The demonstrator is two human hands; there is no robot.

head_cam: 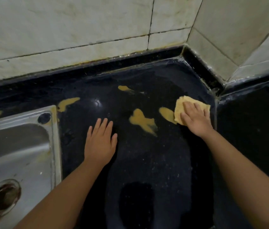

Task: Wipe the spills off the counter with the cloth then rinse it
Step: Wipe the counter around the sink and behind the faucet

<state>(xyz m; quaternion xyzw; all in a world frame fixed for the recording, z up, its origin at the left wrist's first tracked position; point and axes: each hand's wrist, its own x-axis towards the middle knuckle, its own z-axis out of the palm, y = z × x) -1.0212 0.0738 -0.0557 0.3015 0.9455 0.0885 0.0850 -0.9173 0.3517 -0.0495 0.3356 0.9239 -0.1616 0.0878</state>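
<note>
Pressing flat on the yellow cloth (180, 106), the right hand (194, 119) has its fingers straight and slightly spread, so cloth shows past the fingertips and beside the thumb. One ochre spill (166, 114) touches the cloth's edge next to the thumb; a bigger one (142, 121) lies between the two hands. The left hand (99, 143) lies palm down on the dark counter (147, 162), fingers extended and nearly together, holding nothing. Beside its little finger sits the steel sink (14, 146).
</note>
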